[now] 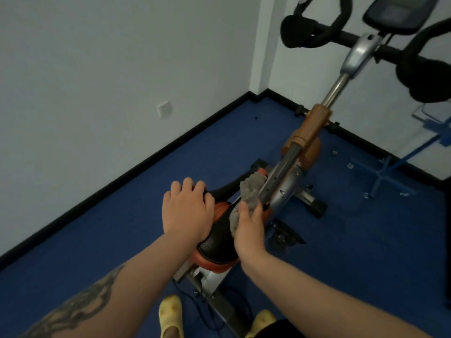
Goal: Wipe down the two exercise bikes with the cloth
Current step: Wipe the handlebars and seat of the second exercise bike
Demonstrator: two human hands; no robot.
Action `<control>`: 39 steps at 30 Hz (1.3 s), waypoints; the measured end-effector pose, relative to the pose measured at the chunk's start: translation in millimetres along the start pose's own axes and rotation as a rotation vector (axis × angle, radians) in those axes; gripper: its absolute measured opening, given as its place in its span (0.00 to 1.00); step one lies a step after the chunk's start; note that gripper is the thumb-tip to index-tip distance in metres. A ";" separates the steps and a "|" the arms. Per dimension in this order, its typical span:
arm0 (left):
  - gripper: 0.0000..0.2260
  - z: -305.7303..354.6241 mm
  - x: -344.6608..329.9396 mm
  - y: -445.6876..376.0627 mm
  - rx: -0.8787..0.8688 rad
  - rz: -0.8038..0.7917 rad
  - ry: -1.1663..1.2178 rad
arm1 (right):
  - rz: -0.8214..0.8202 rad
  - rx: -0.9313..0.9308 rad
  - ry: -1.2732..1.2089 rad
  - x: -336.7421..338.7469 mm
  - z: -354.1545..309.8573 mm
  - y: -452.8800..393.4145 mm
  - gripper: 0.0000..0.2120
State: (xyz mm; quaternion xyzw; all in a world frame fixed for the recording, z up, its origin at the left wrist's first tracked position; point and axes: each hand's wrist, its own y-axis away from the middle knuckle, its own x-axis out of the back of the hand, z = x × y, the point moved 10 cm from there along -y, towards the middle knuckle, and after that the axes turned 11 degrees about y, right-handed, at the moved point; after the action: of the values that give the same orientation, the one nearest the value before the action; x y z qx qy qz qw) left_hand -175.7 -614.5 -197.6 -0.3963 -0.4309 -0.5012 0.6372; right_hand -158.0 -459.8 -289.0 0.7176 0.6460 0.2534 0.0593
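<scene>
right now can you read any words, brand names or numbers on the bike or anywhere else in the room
None can be read.
Bike console screen: blurred and dark, nothing legible.
Wall socket: no legible marking.
Saddle, cloth: no text visible.

My left hand rests on the bike saddle while my right hand presses the cloth against its frame.
</scene>
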 end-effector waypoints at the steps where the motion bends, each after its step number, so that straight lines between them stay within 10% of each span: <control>1: 0.16 0.6 -3.8 -6.5 -0.053 -0.056 -0.038 | 0.031 -0.063 0.011 2.7 -2.0 -10.7 0.26; 9: 0.17 -0.8 -39.6 -25.0 -0.220 -0.563 0.202 | 0.210 0.093 0.005 16.0 -43.2 -8.9 0.29; 15: 0.14 -10.8 -28.2 -34.5 -0.159 -0.378 0.537 | 0.071 0.172 0.226 7.9 -26.7 30.9 0.27; 20: 0.12 -43.5 -11.3 -37.2 0.048 -0.095 0.889 | 0.278 0.144 0.440 9.3 -44.6 45.4 0.26; 29: 0.12 -54.2 -31.5 -0.4 -0.044 -0.477 1.295 | 0.421 0.246 1.065 -52.4 -75.3 94.0 0.29; 39: 0.19 -55.4 -19.2 24.5 -0.195 -0.435 1.142 | 0.548 0.253 1.072 -51.7 -53.3 124.7 0.24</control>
State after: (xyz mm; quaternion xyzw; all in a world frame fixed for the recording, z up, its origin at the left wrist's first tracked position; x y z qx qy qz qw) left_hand -145.8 -656.1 -235.0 -0.0249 -0.0448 -0.7896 0.6115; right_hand -71.5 -541.9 -206.4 0.6318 0.4029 0.5063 -0.4269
